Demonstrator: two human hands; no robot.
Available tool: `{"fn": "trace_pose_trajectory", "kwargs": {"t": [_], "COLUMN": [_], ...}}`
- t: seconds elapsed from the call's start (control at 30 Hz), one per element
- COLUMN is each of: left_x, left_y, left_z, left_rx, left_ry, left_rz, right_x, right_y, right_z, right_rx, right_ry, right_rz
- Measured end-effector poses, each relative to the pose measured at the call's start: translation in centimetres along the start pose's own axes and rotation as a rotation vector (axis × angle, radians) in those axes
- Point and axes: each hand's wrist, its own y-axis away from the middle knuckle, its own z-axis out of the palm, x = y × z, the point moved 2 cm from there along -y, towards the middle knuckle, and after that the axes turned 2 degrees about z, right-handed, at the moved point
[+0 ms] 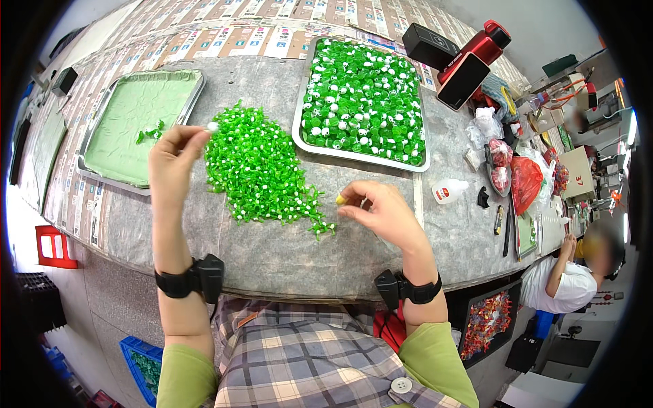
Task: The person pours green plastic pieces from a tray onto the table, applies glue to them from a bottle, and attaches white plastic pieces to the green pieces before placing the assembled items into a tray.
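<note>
My left hand (pixel 173 160) is raised between the left tray and the heap, thumb and fingertips pinched on a small white bead (pixel 213 126). Across from it, my right hand (pixel 384 212) is curled at the heap's right edge, thumb and forefinger close together. A small yellow tip (pixel 340 200) shows at those fingers; I cannot make out whether it is a held piece or a finger cover. Between the hands lies a loose heap of small green plastic pieces (pixel 252 166) with white spots. A metal tray (pixel 297 126) beyond my right hand is full of green pieces with white eye-like balls.
A green-lined tray (pixel 139 102) at the left holds a few green pieces (pixel 151 132). Right of my right hand lies a white bottle (pixel 449 191). A phone (pixel 463 81), a red flask (pixel 476 49) and bags (pixel 527 183) stand farther right. Another person (pixel 564 279) sits beyond.
</note>
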Motion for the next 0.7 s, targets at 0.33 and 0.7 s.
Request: {"fn": "trace_pose_trajectory", "kwargs": {"t": [0.33,0.7], "left_x": [-2.0,4.1], "left_y": [-2.9,9.1], "left_z": [-6.8,9.0], "left_rx": [0.208,-0.588], "left_ry": [-0.633,0.187], "left_rz": [0.064,-0.169], "right_x": [0.8,0.4], "right_y": [1.4,2.6], "right_z": [2.2,1.2], "right_rx": [0.029,0.105], "right_ry": [0.203,-0.826], "right_rz": [-0.115,0.082]}}
